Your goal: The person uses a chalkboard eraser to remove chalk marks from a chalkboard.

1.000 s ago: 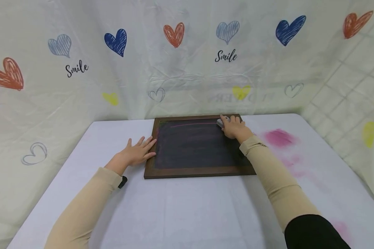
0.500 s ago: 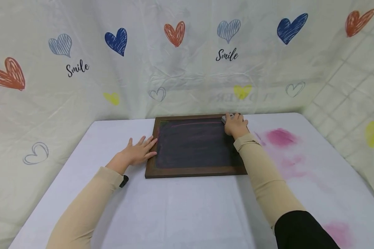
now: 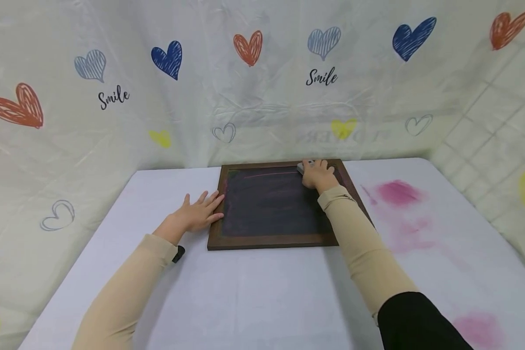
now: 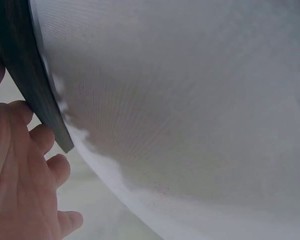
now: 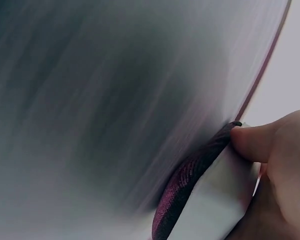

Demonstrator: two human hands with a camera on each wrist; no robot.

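Observation:
A framed chalkboard (image 3: 271, 209) lies on the white table, dark with a brown wooden frame and faint smears. Close to its top edge runs a thin pink line (image 3: 267, 174). My right hand (image 3: 318, 176) grips a blackboard eraser (image 5: 210, 210) at the board's upper right. In the right wrist view the eraser has a pale body and a dark felt pad (image 5: 177, 192) stained pink, which lies against the board. My left hand (image 3: 197, 214) has its fingers spread, their tips touching the left side of the frame.
Pink chalk smudges (image 3: 400, 193) mark the white tablecloth (image 3: 262, 291) right of the board. A pale curtain (image 3: 192, 97) printed with hearts and "Smile" hangs behind the table and along its sides.
My right hand has gone slightly right to the board's upper right corner, then back left along the top with the eraser. The left hand has kept its place on the frame.

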